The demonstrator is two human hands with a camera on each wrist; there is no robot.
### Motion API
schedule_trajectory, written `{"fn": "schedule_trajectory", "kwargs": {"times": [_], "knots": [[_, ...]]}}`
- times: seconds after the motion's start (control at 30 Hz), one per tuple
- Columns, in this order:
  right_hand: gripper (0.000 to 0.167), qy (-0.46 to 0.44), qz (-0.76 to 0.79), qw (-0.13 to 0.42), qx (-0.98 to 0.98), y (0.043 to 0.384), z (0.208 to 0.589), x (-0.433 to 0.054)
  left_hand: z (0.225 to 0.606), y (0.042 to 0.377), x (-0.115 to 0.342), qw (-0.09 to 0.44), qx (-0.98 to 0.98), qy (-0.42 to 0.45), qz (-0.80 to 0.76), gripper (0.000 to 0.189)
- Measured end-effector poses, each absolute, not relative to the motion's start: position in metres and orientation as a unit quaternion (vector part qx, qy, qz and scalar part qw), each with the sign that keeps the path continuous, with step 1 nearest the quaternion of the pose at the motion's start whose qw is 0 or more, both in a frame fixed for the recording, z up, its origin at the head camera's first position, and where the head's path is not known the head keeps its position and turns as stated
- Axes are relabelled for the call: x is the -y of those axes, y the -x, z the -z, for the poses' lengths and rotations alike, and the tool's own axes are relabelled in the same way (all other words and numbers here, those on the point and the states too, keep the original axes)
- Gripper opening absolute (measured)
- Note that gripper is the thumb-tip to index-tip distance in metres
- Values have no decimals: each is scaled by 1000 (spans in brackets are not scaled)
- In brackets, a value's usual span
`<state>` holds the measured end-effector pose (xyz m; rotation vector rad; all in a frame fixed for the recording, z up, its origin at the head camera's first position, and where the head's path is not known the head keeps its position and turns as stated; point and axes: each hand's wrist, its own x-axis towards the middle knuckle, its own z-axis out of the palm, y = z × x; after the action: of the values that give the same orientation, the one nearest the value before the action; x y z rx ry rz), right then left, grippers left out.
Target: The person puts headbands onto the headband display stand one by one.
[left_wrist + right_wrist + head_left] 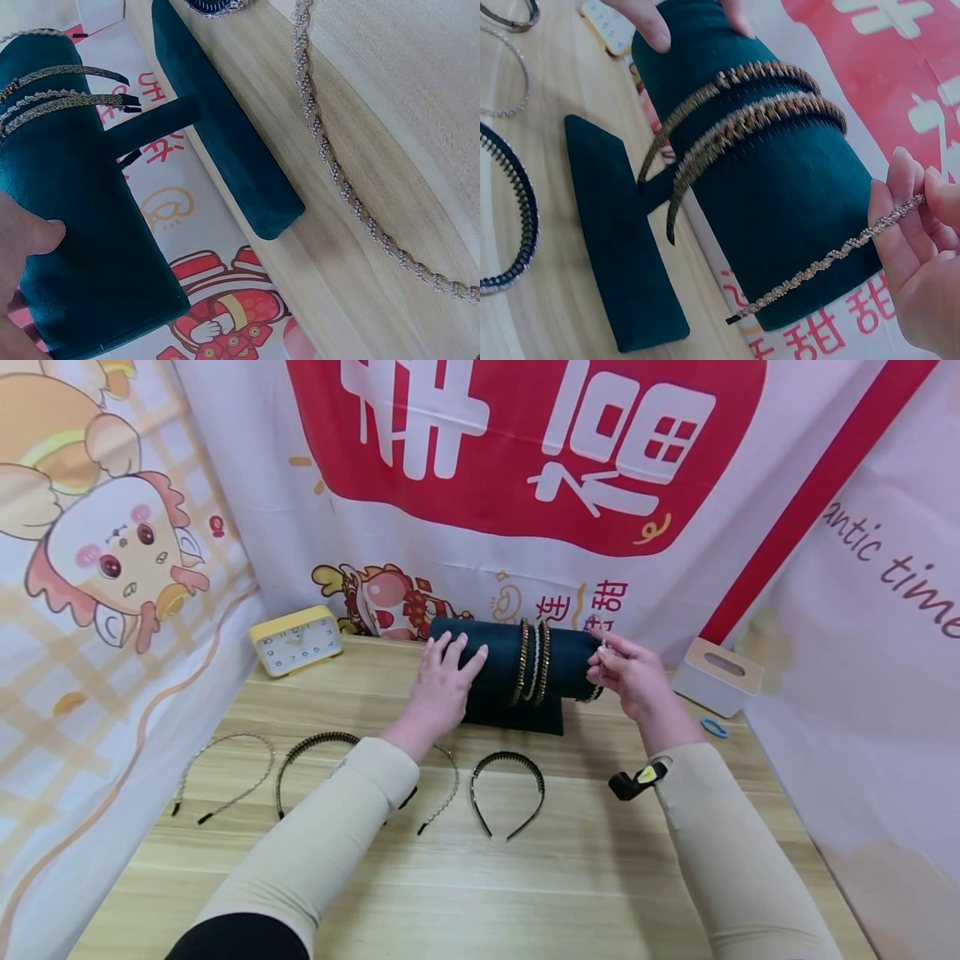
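Note:
My left hand (442,689) rests on the left end of a dark green velvet headband stand (491,681), fingers spread over its roll and thumb (45,234) against its side. At the roll's right end, my right hand (633,677) pinches a thin beaded headband (817,266), which lies across the roll with its black tip hanging past the edge. Mid-roll sit two ridged brown-gold headbands, one of them the right-hand headband (761,116), with a pale beaded headband (533,660) between them.
On the wooden table lie several more headbands, among them a black toothed headband (510,756) and a thin pale headband (273,760); my left forearm covers parts of others. A yellow clock (296,642), a tissue box (718,677) and a blue ring (714,727) stand near the printed cloth walls.

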<state>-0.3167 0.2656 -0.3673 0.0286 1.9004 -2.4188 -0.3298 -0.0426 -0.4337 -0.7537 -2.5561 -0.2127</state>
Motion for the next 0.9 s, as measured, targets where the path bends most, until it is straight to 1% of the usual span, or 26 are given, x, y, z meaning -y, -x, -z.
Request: {"fn": "schedule_trajectory", "kwargs": {"times": [0.17,0.23,0.3,0.43,0.5,0.6,0.73,0.8,0.9], "knots": [[46,8,759,29,-650,320,368,-248,433,330,43,229,932,270,78,61],[45,5,735,15,-678,320,370,-240,432,329,44,223,935,266,75,61],[44,3,683,-16,-730,318,371,-233,432,329,44,221,935,267,72,62],[44,10,522,-114,-845,313,369,-228,433,329,43,223,934,269,71,62],[45,21,455,-152,-877,311,370,-228,432,329,43,225,934,267,70,61],[50,62,357,-177,-915,307,374,-231,431,327,44,221,937,263,70,60],[65,144,217,-192,-946,303,384,-237,430,326,43,217,937,264,72,60],[71,173,173,-199,-949,303,389,-240,430,326,43,218,936,266,72,60],[75,189,142,-210,-949,303,394,-244,430,327,41,220,935,269,73,61]]}}
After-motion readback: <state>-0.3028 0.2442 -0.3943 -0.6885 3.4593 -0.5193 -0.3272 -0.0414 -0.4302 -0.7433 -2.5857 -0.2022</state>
